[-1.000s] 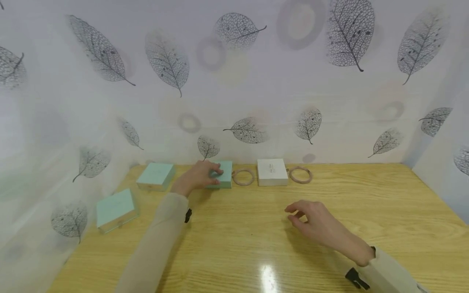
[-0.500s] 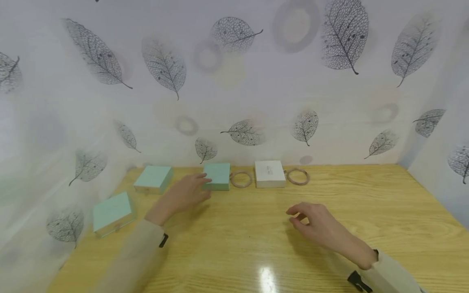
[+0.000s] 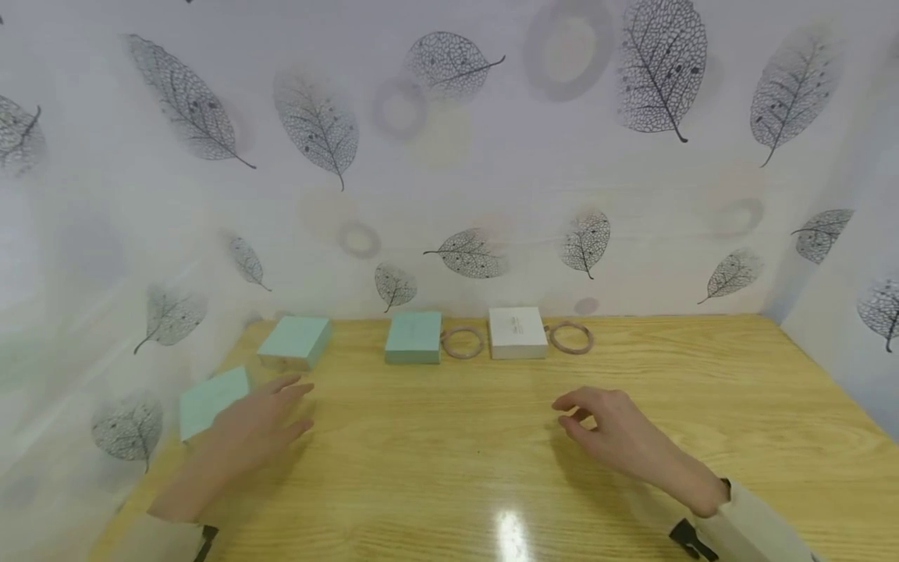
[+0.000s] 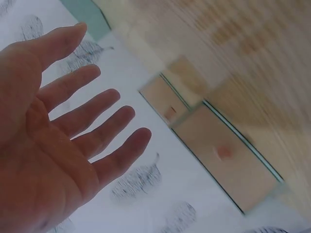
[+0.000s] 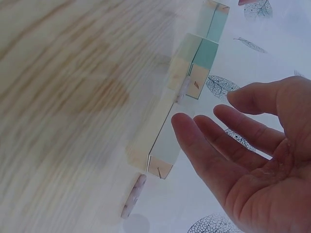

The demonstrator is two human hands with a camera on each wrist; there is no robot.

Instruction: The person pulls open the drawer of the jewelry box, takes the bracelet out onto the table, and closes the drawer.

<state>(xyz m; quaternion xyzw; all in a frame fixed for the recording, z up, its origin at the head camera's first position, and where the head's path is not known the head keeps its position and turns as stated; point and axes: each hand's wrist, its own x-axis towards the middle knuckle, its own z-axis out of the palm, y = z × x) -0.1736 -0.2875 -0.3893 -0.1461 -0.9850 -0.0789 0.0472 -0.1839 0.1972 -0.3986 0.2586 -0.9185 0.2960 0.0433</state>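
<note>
1. Here the left grip (image 3: 256, 425) is at lower left of the frame, fingers long and spread, nothing in it
2. The near turquoise box (image 3: 207, 402) lies left of those fingertips and a little up the frame, partly hidden behind the grip; its long axis looks to climb gently towards the upper right
3. That is the relation that counts, I'd judge: the box lies behind the knuckles, while the fingers point rightward; the left grip is by far the nearer
4. The left wrist view shows a gap between fingertips and boxes, so I see no touch
5. The far turquoise box (image 3: 293, 337) sits just above the fingertips
6. The right grip (image 3: 614, 433), right of centre, has thumb and forefinger curved with a gap between, nothing held; above it lie the white box (image 3: 517, 332) and the right ring (image 3: 574, 351), on the table (image 3: 421, 468), well apart from the near turquoise box
</note>
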